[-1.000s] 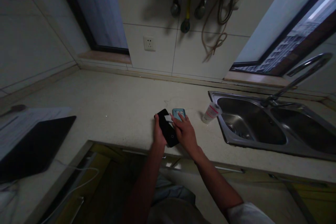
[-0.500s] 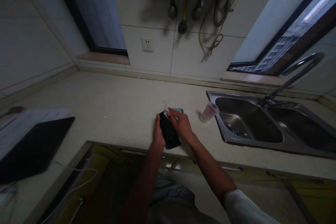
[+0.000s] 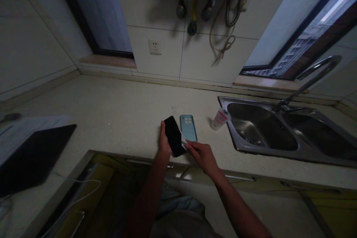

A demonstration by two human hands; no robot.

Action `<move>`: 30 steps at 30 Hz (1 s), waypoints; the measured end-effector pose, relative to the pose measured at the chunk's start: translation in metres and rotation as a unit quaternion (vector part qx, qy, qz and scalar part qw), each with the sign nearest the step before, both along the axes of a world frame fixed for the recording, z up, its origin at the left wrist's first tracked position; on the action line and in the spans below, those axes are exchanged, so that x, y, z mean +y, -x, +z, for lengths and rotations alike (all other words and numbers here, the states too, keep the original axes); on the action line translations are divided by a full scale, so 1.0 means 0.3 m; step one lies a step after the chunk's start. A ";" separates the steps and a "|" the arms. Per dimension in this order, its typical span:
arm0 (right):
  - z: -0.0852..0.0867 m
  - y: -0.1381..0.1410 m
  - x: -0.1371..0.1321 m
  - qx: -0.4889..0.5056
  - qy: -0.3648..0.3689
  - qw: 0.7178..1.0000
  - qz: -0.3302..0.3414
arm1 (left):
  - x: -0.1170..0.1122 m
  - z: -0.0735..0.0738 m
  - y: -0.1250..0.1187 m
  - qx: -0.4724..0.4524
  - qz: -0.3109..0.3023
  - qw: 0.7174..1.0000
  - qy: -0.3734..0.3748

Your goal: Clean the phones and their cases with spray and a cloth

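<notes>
A black smartphone is held above the counter near its front edge, tilted to the left at the top. My left hand is closed around the phone's left side. With its fingers pinched, my right hand grips a small white wipe or tissue against the phone's lower right edge. Just right of the phone, a light blue phone case with a camera cutout lies on the counter, partly covered at its bottom by the right fingers.
A clear plastic cup with red markings stands beside the steel double sink. At left, a black flat panel lies over paper sheets. A white cable hangs over the counter's edge.
My right hand has moved with the white wipe from the phone's top down to its lower right edge. The blue case, mostly hidden before, now shows. The view has shifted slightly.
</notes>
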State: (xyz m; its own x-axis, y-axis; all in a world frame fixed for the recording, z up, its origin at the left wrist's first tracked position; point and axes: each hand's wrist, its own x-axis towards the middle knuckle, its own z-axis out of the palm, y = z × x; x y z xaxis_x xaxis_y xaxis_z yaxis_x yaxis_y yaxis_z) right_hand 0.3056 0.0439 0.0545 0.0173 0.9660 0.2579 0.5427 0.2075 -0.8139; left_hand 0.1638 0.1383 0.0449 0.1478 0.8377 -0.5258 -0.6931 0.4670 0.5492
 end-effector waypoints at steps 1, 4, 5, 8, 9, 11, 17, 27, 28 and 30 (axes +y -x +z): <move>0.006 -0.016 -0.005 -0.005 0.012 1.000 0.018 | 0.004 -0.002 0.002 0.031 0.007 0.999 -0.018; 0.018 -0.061 0.000 -0.005 0.031 0.997 0.069 | 0.031 -0.011 0.019 0.142 0.061 0.981 -0.115; 0.018 -0.076 0.006 -0.003 0.030 0.997 0.075 | 0.045 -0.014 0.029 0.183 0.073 0.969 -0.151; 0.004 -0.121 0.034 -0.003 0.015 0.999 0.052 | 0.095 -0.019 0.067 0.324 0.064 0.916 -0.227; -0.003 -0.135 0.045 -0.005 0.012 0.999 0.038 | 0.113 -0.020 0.081 0.369 0.058 0.895 -0.243; -0.015 -0.161 0.066 -0.004 0.011 1.000 0.021 | 0.144 -0.019 0.105 0.443 0.040 0.857 -0.259; -0.027 -0.177 0.121 -0.013 0.014 0.999 0.028 | 0.199 -0.016 0.118 0.573 0.008 0.770 -0.281; -0.046 -0.183 0.219 -0.039 -0.045 0.998 -0.002 | 0.207 -0.030 0.104 0.713 -0.070 0.639 -0.280; -0.052 -0.188 0.224 -0.041 -0.046 0.998 -0.015 | 0.203 -0.027 0.103 0.728 -0.094 0.620 -0.278; -0.061 -0.196 0.230 -0.038 -0.042 0.998 -0.036 | 0.193 -0.020 0.099 0.751 -0.143 0.583 -0.275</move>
